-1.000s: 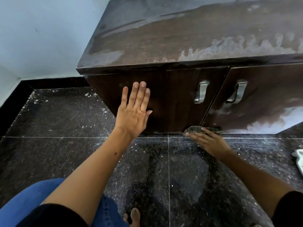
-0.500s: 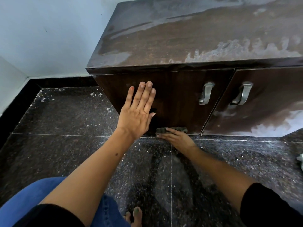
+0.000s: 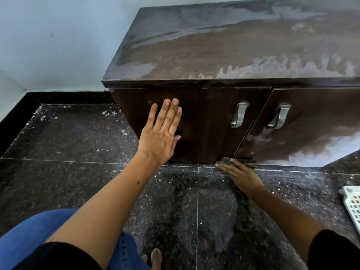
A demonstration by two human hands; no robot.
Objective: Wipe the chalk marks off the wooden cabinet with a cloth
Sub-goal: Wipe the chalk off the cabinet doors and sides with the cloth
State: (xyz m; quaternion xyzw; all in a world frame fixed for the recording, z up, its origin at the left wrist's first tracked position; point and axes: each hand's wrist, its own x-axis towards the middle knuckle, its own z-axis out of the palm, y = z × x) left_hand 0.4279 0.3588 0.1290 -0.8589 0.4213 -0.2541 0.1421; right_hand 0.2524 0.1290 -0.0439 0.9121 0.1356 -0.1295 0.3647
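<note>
A dark wooden cabinet point(image 3: 214, 117) fills the upper right, with white chalk smears on its top point(image 3: 272, 67) and on the lower part of the right door point(image 3: 321, 152). My left hand point(image 3: 159, 137) lies flat, fingers together, against the left door. My right hand point(image 3: 239, 174) presses a dark grey cloth point(image 3: 247, 161) against the cabinet's bottom edge, where the two doors meet the floor. My fingers cover most of the cloth.
Two metal handles point(image 3: 238, 115) point(image 3: 278, 117) stick out from the doors. A white plastic basket point(image 3: 352, 203) sits on the floor at the right edge. The dark speckled floor point(image 3: 78, 137) carries chalk dust. My knee in blue jeans point(image 3: 25, 240) and my toes point(image 3: 155, 256) are below.
My right hand has slid the cloth along the cabinet's bottom edge, first left, then back right to the gap between the doors. My left hand has stayed flat on the left door.
</note>
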